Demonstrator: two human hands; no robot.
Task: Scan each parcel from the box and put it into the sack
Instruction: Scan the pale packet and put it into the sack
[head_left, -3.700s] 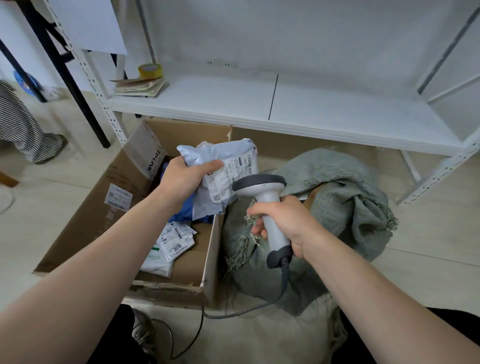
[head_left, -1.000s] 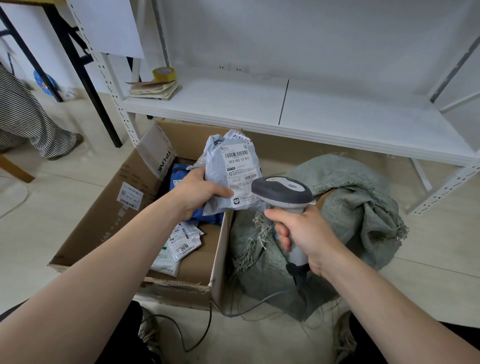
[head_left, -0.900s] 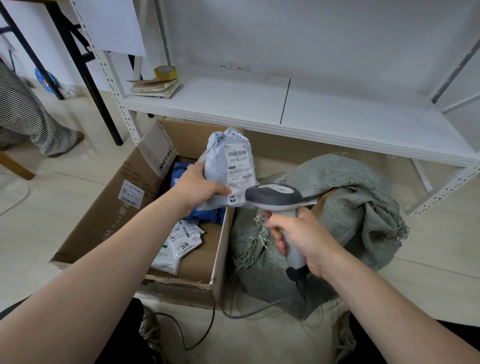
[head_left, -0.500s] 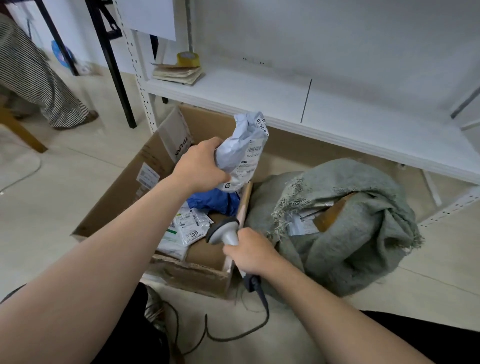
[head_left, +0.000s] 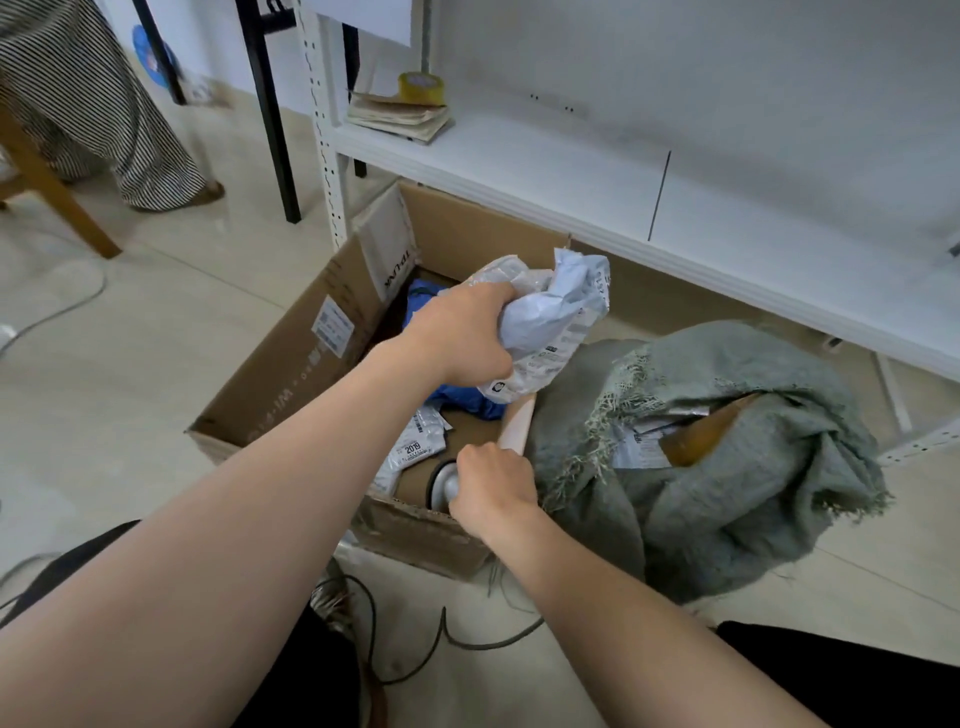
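Parcel (head_left: 553, 322), a crumpled pale grey-blue mailing bag with a printed label, is held up in the air over the right-hand wall of the cardboard box (head_left: 306, 358), just left of the sack (head_left: 737, 493). The left hand (head_left: 467, 338) grips it from the left, fingers and thumb curled tight into the plastic so that it bunches. The label side faces down and to the right.

The right hand (head_left: 493, 488) is lower and nearer, fingers closed round the handle of the scanner (head_left: 441, 486). Only the scanner's grey head shows, down inside the near right corner of the box. Its cable (head_left: 441, 636) loops over the floor below.

Inside the box lie a blue parcel (head_left: 465, 402) under the raised one and a white parcel (head_left: 415, 447) whose label reads 2019. The grey-green woven sack slumps on the floor, touching the box's right side. Its frayed mouth is open, with labelled packets (head_left: 641, 447) and something brown inside.

Behind both runs a white shelf (head_left: 571, 171) with a roll of yellow tape (head_left: 421, 85) on a stack of papers (head_left: 400, 114). At far left are striped cloth (head_left: 78, 104) and a wooden leg (head_left: 57, 208).
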